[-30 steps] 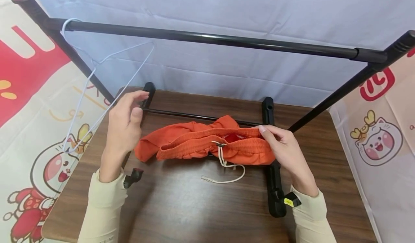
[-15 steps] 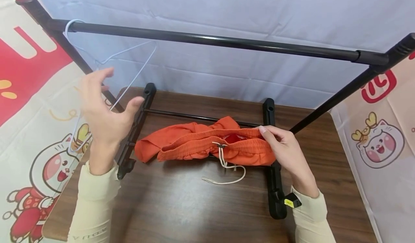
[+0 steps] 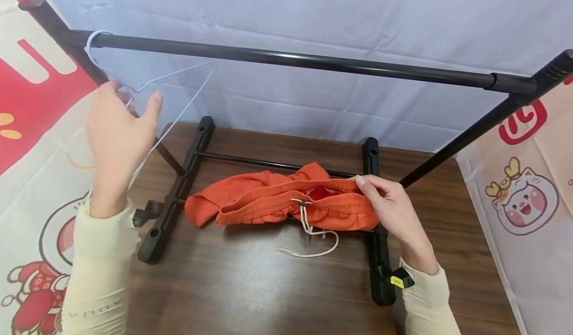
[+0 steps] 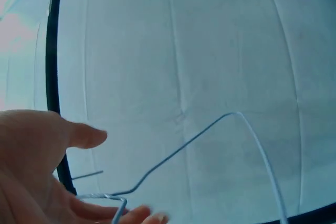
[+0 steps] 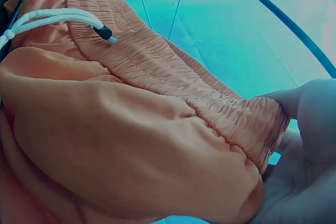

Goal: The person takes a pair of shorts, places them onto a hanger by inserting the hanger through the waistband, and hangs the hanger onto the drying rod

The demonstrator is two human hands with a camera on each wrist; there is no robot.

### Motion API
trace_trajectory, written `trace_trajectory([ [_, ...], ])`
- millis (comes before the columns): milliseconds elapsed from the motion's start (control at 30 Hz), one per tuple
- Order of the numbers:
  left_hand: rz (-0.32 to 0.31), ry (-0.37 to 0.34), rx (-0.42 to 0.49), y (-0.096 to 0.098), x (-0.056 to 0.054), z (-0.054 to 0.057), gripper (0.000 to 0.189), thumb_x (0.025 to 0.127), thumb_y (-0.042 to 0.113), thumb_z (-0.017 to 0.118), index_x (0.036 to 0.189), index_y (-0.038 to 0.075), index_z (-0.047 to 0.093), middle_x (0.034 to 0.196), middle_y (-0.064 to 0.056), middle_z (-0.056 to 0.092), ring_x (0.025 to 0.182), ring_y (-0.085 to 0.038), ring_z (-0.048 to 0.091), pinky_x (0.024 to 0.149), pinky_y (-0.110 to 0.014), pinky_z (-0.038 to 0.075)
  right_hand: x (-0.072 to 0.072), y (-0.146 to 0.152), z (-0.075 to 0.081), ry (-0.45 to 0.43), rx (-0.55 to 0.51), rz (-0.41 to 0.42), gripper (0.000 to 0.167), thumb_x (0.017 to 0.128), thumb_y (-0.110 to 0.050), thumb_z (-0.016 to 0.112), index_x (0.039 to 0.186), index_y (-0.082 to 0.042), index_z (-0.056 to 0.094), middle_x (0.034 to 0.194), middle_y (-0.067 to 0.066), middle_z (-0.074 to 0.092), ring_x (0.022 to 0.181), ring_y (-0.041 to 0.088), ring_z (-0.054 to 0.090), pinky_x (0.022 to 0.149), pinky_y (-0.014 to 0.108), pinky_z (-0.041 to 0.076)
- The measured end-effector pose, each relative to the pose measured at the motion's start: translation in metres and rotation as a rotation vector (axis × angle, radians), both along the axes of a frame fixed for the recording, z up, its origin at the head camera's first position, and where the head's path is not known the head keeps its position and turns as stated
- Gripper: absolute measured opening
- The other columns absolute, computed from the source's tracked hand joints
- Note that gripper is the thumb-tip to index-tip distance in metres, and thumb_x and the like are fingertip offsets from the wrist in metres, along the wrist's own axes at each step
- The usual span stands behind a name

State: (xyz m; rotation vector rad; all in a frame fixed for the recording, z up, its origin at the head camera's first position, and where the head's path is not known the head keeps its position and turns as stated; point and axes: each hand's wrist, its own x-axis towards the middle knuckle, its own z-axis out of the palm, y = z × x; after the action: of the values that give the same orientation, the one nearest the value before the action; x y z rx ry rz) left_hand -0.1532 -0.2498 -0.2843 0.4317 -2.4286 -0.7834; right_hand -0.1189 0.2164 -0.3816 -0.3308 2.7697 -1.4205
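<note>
Orange drawstring shorts [image 3: 264, 196] lie bunched over the rack's lower bars, the elastic waistband partly open toward me. My right hand [image 3: 394, 208] pinches the waistband's right end between thumb and fingers; the right wrist view shows this grip on the gathered waistband [image 5: 231, 103]. A pale cord [image 3: 329, 248] trails from the waistband onto the table. At the upper left, a light blue wire hanger [image 3: 179, 71] hooks over the rack's top bar. My left hand [image 3: 118, 131] is at the hanger's neck, fingers behind the wire [image 4: 118, 198], thumb held apart from them.
A black clothes rack [image 3: 286, 59] spans the view, its feet [image 3: 165, 225] standing on a brown wooden table [image 3: 250, 285]. Pale cloth [image 3: 313, 7] hangs behind it. Printed cartoon sheets [image 3: 524, 196] cover both sides.
My left hand has moved up and left from beside the shorts to the hanger's neck. My right hand keeps its pinch on the waistband, and the shorts lie almost unchanged.
</note>
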Motion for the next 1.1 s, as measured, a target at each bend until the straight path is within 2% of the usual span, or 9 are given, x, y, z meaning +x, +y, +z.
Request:
trace_trajectory([
  [100, -0.051, -0.117, -0.004, -0.010, -0.007, 0.008, 0.069, 0.101, 0.055, 0.050, 0.136, -0.004, 0.056, 0.128, -0.026, 0.068, 0.118, -0.044, 0.063, 0.096, -0.055, 0.044, -0.001, -0.001, -0.001, 0.005, -0.007, 0.008, 0.030, 0.111, -0.034, 0.055, 0.119, -0.017, 0.079, 0.104, -0.002, 0.075, 0.090, 0.007, 0.063, 0.080, 0.016, 0.051],
  [167, -0.082, -0.146, -0.012, -0.016, -0.012, 0.012, 0.065, 0.101, 0.055, 0.049, 0.109, -0.007, 0.067, 0.124, -0.027, 0.071, 0.119, -0.043, 0.063, 0.088, -0.050, 0.044, -0.002, -0.001, -0.001, 0.007, -0.009, 0.011, 0.030, 0.110, -0.033, 0.055, 0.118, -0.016, 0.079, 0.102, -0.002, 0.075, 0.090, 0.007, 0.063, 0.080, 0.016, 0.051],
  [267, -0.122, -0.213, 0.022, -0.024, -0.021, 0.019, 0.067, 0.101, 0.059, 0.049, 0.088, -0.003, 0.071, 0.092, -0.009, 0.079, 0.111, -0.029, 0.069, 0.078, -0.037, 0.041, -0.004, -0.003, -0.001, 0.007, -0.008, 0.011, 0.031, 0.110, -0.033, 0.055, 0.118, -0.015, 0.078, 0.101, -0.002, 0.074, 0.089, 0.007, 0.063, 0.079, 0.017, 0.051],
  [333, -0.159, -0.264, 0.106, -0.029, -0.026, 0.022, 0.066, 0.100, 0.061, 0.051, 0.095, 0.000, 0.076, 0.071, 0.009, 0.074, 0.094, -0.012, 0.074, 0.073, -0.027, 0.044, -0.004, -0.003, -0.001, 0.005, -0.007, 0.010, 0.031, 0.110, -0.033, 0.055, 0.118, -0.014, 0.078, 0.101, -0.001, 0.074, 0.090, 0.007, 0.063, 0.080, 0.016, 0.051],
  [433, -0.225, -0.321, 0.278, -0.037, -0.035, 0.025, 0.067, 0.102, 0.059, 0.053, 0.136, 0.002, 0.066, 0.064, 0.029, 0.065, 0.067, 0.006, 0.069, 0.067, -0.015, 0.048, -0.005, -0.005, -0.001, 0.001, -0.008, 0.014, 0.031, 0.110, -0.033, 0.055, 0.118, -0.013, 0.078, 0.101, 0.000, 0.074, 0.090, 0.008, 0.063, 0.080, 0.017, 0.051],
  [567, -0.266, -0.341, 0.473, -0.045, -0.044, 0.024, 0.047, 0.105, 0.051, 0.055, 0.131, 0.013, 0.067, 0.071, 0.025, 0.070, 0.067, 0.002, 0.069, 0.066, -0.015, 0.050, -0.006, -0.006, 0.000, -0.006, -0.014, 0.023, 0.031, 0.110, -0.033, 0.055, 0.118, -0.013, 0.078, 0.101, 0.000, 0.074, 0.090, 0.008, 0.063, 0.080, 0.017, 0.051],
  [767, -0.303, -0.343, 0.535, -0.051, -0.051, 0.020, 0.031, 0.108, 0.042, 0.049, 0.096, 0.028, 0.074, 0.058, 0.012, 0.048, 0.053, -0.008, 0.042, 0.054, -0.027, 0.035, -0.008, -0.007, -0.001, -0.003, -0.017, 0.033, 0.030, 0.110, -0.032, 0.056, 0.118, -0.013, 0.078, 0.099, -0.001, 0.074, 0.089, 0.008, 0.063, 0.080, 0.017, 0.052],
  [900, -0.384, -0.313, 0.643, -0.047, -0.058, 0.019, 0.039, 0.109, 0.024, 0.044, 0.072, 0.022, 0.057, 0.049, 0.009, 0.035, 0.045, -0.008, 0.030, 0.048, -0.032, 0.018, -0.009, -0.007, -0.001, -0.001, -0.014, 0.037, 0.030, 0.110, -0.032, 0.056, 0.118, -0.014, 0.078, 0.099, 0.000, 0.074, 0.088, 0.009, 0.063, 0.080, 0.018, 0.052],
  [1100, -0.396, -0.293, 0.735, -0.039, -0.058, 0.025, 0.047, 0.109, 0.017, 0.040, 0.062, 0.020, 0.037, 0.049, 0.008, 0.033, 0.045, -0.010, 0.027, 0.046, -0.031, 0.017, -0.011, -0.007, -0.002, -0.008, -0.013, 0.050, 0.030, 0.110, -0.032, 0.055, 0.119, -0.015, 0.077, 0.101, 0.004, 0.074, 0.089, 0.010, 0.064, 0.080, 0.018, 0.053],
])
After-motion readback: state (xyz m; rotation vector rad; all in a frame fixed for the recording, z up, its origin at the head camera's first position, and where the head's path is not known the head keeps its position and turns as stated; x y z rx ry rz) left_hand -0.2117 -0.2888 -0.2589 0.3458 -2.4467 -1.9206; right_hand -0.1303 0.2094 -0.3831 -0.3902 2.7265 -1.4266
